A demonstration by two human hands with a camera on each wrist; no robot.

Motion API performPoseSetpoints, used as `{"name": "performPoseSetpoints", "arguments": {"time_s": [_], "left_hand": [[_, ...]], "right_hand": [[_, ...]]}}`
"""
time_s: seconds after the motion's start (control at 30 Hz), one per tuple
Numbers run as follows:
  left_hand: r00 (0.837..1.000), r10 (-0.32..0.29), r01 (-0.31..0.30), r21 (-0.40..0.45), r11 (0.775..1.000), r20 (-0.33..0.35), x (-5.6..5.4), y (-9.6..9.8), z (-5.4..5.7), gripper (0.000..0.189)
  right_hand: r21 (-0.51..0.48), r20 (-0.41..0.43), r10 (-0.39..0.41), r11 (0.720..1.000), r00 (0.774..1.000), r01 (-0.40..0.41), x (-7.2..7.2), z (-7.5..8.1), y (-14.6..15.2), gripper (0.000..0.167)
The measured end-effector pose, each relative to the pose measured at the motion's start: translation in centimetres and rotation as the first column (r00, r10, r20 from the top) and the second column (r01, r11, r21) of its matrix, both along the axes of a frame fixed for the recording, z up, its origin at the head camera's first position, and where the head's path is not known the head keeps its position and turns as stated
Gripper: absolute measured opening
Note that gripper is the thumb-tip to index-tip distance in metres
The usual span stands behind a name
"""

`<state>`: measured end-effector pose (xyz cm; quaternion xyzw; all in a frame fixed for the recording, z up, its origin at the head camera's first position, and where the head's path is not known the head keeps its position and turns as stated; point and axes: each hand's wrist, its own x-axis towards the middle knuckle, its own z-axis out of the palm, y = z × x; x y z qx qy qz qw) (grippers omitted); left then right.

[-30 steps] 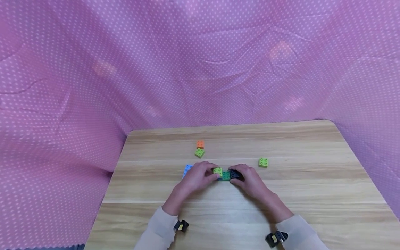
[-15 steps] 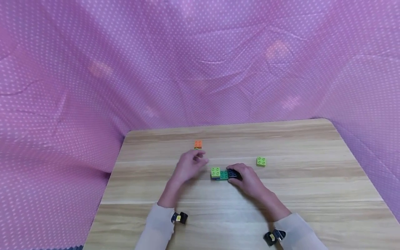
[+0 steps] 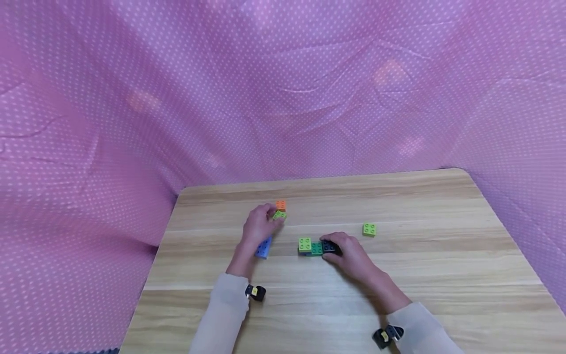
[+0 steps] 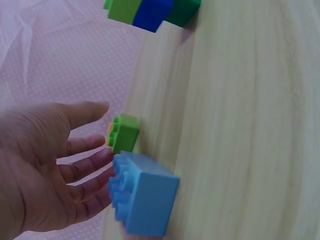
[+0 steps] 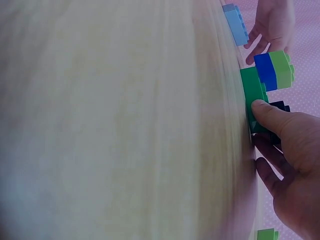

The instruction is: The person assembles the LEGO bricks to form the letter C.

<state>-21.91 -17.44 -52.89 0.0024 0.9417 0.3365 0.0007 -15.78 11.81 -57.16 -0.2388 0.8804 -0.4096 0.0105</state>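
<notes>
My right hand [image 3: 350, 251] grips a small stack of joined toy building bricks at its right end. A long dark green brick [image 5: 251, 82] forms its base, with a black brick [image 3: 328, 246] at the right end under my fingers. On the other end sit a blue brick [image 5: 266, 71] and, topmost, a light green brick [image 3: 305, 244]. The left hand [image 3: 258, 225] reaches around a loose light green brick [image 4: 125, 133], thumb and fingers spread apart to its sides. Right behind that brick lies an orange brick [image 3: 281, 204], mostly hidden in the left wrist view.
A light blue brick [image 4: 150, 195] lies on the wooden table [image 3: 309, 305], just below the left hand. Another light green brick [image 3: 369, 229] is off to the right, beyond the right hand. Pink dotted cloth [image 3: 283, 98] hangs behind the table and along its sides.
My left hand has let go of the stack and moved left and away to the loose light green brick, uncovering the stack's left end. The right hand keeps its grip.
</notes>
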Motion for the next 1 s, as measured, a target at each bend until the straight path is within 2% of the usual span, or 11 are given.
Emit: {"name": "performPoseSetpoints", "arguments": {"time_s": [0.1,0.3,0.6,0.7,0.8,0.9,1.0], "left_hand": [[0.999,0.017,-0.016,-0.032,0.999,0.027,-0.3,0.2,-0.5,0.042],[0.998,0.047,-0.045,-0.059,0.997,0.033,-0.6,0.4,-1.0,0.037],[1.0,0.024,-0.023,-0.054,0.998,0.002,-0.5,0.5,-0.9,0.04],[0.999,-0.018,0.017,-0.037,0.999,-0.037,-0.1,0.4,-0.7,0.037],[0.994,-0.082,0.083,0.013,0.996,-0.079,0.7,0.6,-0.2,0.037],[0.984,-0.146,0.154,0.082,0.985,-0.1,1.7,1.0,0.6,0.037],[0.974,-0.207,0.217,0.118,0.969,-0.089,2.9,1.5,1.5,0.037]], "right_hand": [[0.0,0.004,0.002,1.0,1.0,-0.002,0.0,-0.1,-0.1,0.045],[0.0,0.009,-0.003,1.0,1.0,0.003,0.1,0.0,-0.2,0.045],[0.0,0.002,-0.01,1.0,1.0,0.01,0.0,0.1,-0.1,0.044],[0.006,0.002,-0.011,1.0,1.0,0.011,0.0,0.0,-0.1,0.044],[0.013,-0.001,-0.015,1.0,1.0,0.015,0.0,-0.1,-0.1,0.044],[0.018,-0.009,-0.017,1.0,1.0,0.018,0.0,-0.1,-0.1,0.045],[0.017,-0.019,-0.017,1.0,1.0,0.017,-0.1,-0.2,-0.1,0.045]]}}
